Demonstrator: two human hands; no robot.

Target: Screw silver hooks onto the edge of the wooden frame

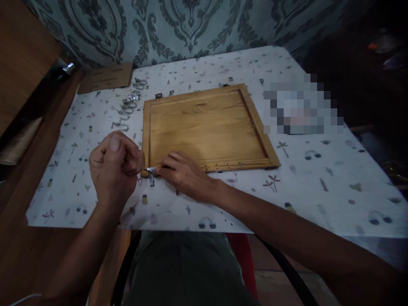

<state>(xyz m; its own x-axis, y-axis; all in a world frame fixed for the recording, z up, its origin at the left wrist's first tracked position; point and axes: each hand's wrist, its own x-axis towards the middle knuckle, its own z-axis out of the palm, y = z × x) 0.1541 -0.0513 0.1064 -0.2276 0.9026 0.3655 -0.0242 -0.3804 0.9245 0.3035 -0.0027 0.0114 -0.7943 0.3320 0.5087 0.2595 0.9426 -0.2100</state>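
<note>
- Dark green cloth on your lap (188,267), below the table (318,178) edge
- Your left hand (114,163): fingers curled tight, thumb on top, beside the wooden panel (204,127); cannot tell what they grip
- Your right hand (185,174): fingers bent, tips at the metal hinge (152,176); cannot tell if pinching
- Hinge at panel's near left corner; panel lies flat
- Metal fittings (133,97) lined up left of panel

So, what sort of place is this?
Probably a room in a home rather than a workshop: there's ornate damask-style wallpaper, and a tablecloth printed with palms and pineapples lies under the framed wooden panel.
</note>
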